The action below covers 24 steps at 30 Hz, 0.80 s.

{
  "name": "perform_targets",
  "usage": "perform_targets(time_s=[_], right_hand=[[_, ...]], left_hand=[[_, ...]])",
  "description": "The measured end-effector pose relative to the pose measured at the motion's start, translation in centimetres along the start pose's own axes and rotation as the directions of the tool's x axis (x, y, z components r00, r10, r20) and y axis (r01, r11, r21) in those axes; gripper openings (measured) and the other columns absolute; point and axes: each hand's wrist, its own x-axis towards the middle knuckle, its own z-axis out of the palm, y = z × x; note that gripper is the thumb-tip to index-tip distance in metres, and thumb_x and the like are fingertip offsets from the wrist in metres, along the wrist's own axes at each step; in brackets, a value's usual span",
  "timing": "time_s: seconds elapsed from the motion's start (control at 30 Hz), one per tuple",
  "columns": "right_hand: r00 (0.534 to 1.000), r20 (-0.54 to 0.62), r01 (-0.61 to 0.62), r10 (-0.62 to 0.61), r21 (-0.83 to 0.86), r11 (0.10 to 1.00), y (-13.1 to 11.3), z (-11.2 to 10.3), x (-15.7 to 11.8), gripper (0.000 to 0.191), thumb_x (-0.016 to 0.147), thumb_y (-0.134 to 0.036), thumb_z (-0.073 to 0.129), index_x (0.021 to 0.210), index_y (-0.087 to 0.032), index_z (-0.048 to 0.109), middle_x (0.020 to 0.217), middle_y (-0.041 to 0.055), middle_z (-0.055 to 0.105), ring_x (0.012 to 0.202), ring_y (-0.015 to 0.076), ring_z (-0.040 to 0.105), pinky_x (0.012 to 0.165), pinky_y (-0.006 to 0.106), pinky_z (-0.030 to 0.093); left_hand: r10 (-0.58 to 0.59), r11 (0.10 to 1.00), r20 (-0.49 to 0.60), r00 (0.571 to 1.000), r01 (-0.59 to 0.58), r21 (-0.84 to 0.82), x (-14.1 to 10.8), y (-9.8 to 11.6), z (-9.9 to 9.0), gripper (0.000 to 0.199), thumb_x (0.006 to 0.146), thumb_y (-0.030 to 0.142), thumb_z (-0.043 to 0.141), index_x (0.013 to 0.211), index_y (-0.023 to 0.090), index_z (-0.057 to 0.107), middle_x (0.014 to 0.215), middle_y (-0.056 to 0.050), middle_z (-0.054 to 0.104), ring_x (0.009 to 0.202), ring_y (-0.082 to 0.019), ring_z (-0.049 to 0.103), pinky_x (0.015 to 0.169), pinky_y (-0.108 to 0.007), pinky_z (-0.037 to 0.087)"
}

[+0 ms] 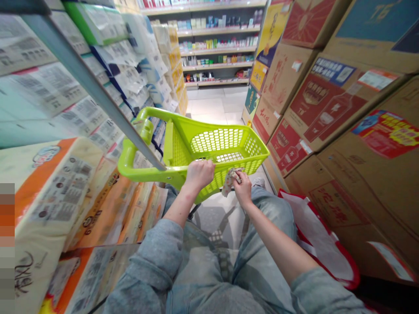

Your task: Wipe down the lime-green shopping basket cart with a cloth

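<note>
A lime-green rolling shopping basket [175, 124] with holed walls stands tilted in front of me, nothing visible inside it. My left hand [200, 173] is closed over its near rim. My right hand [242, 187] pinches a crumpled pale cloth [227, 184] with a small pattern. That cloth hangs against the basket's near outer wall, just right of my left hand. A long grey metal pole [98, 96] slants from the upper left down to the handle end of the basket.
Wrapped paper packs [49, 183] are piled on the left. Stacked cardboard cartons [330, 96] line the right side, with a red-edged white bag [317, 235] by my leg. Shelves of bottles [219, 43] cross the far end of the tiled aisle [218, 102].
</note>
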Motion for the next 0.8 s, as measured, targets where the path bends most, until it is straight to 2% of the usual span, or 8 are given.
perform_targets(time_s=[0.1, 0.2, 0.3, 0.37, 0.5, 0.67, 0.8], right_hand=[[1.000, -0.015, 0.004, -0.005, -0.020, 1.000, -1.0, 1.0, 0.7, 0.022, 0.082, -0.025, 0.044, 0.088, -0.017, 0.063, 0.091, 0.0097, 0.061, 0.089, 0.0220, 0.055, 0.082, 0.033, 0.042], [0.999, 0.010, 0.039, -0.039, -0.021, 0.999, -0.6, 1.5, 0.4, 0.021, 0.082, -0.023, 0.042, 0.084, -0.019, 0.062, 0.090, 0.0084, 0.059, 0.089, 0.0217, 0.055, 0.082, 0.032, 0.043], [0.992, 0.104, 0.079, -0.077, -0.016, 0.997, 0.7, 1.1, -1.1, 0.019, 0.081, -0.023, 0.044, 0.084, -0.020, 0.063, 0.092, 0.0082, 0.060, 0.089, 0.0216, 0.055, 0.082, 0.033, 0.044], [0.988, 0.148, 0.051, -0.046, -0.032, 0.998, 1.3, 0.8, -2.1, 0.021, 0.079, -0.022, 0.046, 0.087, -0.018, 0.065, 0.094, 0.0103, 0.061, 0.090, 0.0230, 0.056, 0.081, 0.034, 0.045], [0.997, 0.055, -0.053, 0.056, -0.047, 0.998, 1.3, 1.2, -2.1, 0.028, 0.079, -0.023, 0.044, 0.096, -0.015, 0.065, 0.098, 0.0136, 0.063, 0.093, 0.0254, 0.056, 0.085, 0.038, 0.044], [0.997, -0.041, -0.070, 0.070, -0.010, 0.997, 0.7, 2.5, -0.1, 0.027, 0.077, -0.021, 0.044, 0.095, -0.017, 0.065, 0.098, 0.0121, 0.063, 0.094, 0.0240, 0.056, 0.088, 0.038, 0.043], [0.996, -0.051, -0.069, 0.070, 0.007, 0.998, 1.8, 2.7, -0.5, 0.024, 0.077, -0.024, 0.045, 0.092, -0.018, 0.063, 0.095, 0.0106, 0.063, 0.091, 0.0220, 0.057, 0.086, 0.036, 0.044]], left_hand=[[0.014, 1.000, 0.005, 1.000, -0.014, 0.006, 0.0, 0.1, 0.0, 0.037, 0.092, 0.027, 0.027, 0.085, 0.011, 0.060, 0.078, -0.015, 0.065, 0.075, -0.026, 0.063, 0.064, -0.033, 0.040], [0.019, 1.000, -0.003, 1.000, -0.019, 0.010, 0.0, 0.1, 0.0, 0.036, 0.092, 0.027, 0.028, 0.085, 0.011, 0.059, 0.077, -0.014, 0.065, 0.074, -0.025, 0.063, 0.063, -0.033, 0.040], [0.018, 1.000, -0.014, 1.000, -0.018, 0.014, -0.1, 0.1, 0.1, 0.035, 0.092, 0.027, 0.028, 0.084, 0.011, 0.058, 0.076, -0.014, 0.065, 0.074, -0.025, 0.063, 0.062, -0.032, 0.039], [0.016, 1.000, -0.017, 1.000, -0.016, 0.016, -0.1, 0.1, 0.1, 0.035, 0.092, 0.027, 0.028, 0.083, 0.011, 0.058, 0.076, -0.014, 0.065, 0.074, -0.025, 0.063, 0.062, -0.032, 0.039], [0.015, 1.000, -0.011, 1.000, -0.015, 0.009, -0.1, 0.2, 0.0, 0.035, 0.092, 0.026, 0.028, 0.083, 0.011, 0.058, 0.077, -0.014, 0.065, 0.075, -0.024, 0.063, 0.064, -0.032, 0.038], [0.008, 1.000, 0.003, 1.000, -0.008, -0.010, 0.0, 0.2, -0.1, 0.036, 0.092, 0.026, 0.028, 0.085, 0.010, 0.059, 0.078, -0.015, 0.065, 0.075, -0.024, 0.063, 0.064, -0.033, 0.038], [0.006, 1.000, -0.010, 1.000, -0.006, 0.007, 0.0, 0.3, 0.0, 0.036, 0.092, 0.026, 0.028, 0.085, 0.010, 0.059, 0.078, -0.014, 0.065, 0.076, -0.023, 0.063, 0.065, -0.032, 0.038]])
